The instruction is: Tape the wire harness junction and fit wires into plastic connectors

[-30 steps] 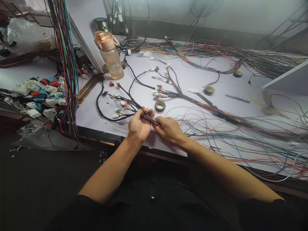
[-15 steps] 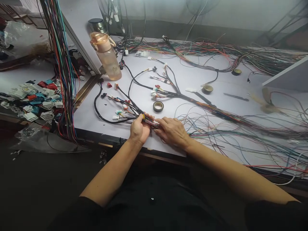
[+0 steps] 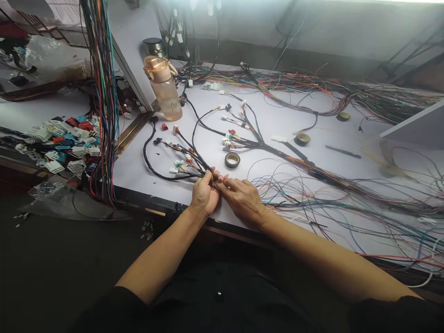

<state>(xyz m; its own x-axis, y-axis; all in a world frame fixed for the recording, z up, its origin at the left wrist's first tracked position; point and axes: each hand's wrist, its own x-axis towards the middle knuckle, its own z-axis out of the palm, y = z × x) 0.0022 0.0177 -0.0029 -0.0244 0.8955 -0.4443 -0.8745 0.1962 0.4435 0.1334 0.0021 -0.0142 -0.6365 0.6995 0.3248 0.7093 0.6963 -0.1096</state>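
Near the front edge of the table, my left hand (image 3: 205,193) is closed around a wire harness (image 3: 198,159), thumb on top where its black-wrapped branches come together. My right hand (image 3: 244,200) is closed on the same bundle just to the right, its fingertips almost meeting those of the left. The branches fan out to the left and end in white, black, red and orange connectors. Loose coloured wires run off to the right beyond my right hand. The stretch of bundle between the palms is mostly hidden by my fingers.
A roll of tape (image 3: 232,160) lies just beyond my hands, and another tape roll (image 3: 302,138) farther right. Behind lies a second harness (image 3: 274,150). A water bottle (image 3: 168,95) stands at the back left. Hanging wires (image 3: 104,101) and a connector pile (image 3: 65,143) are at left.
My right hand has slid left along the bundle, closer to my left hand. The whole view has shifted slightly; the left hand still grips the harness.
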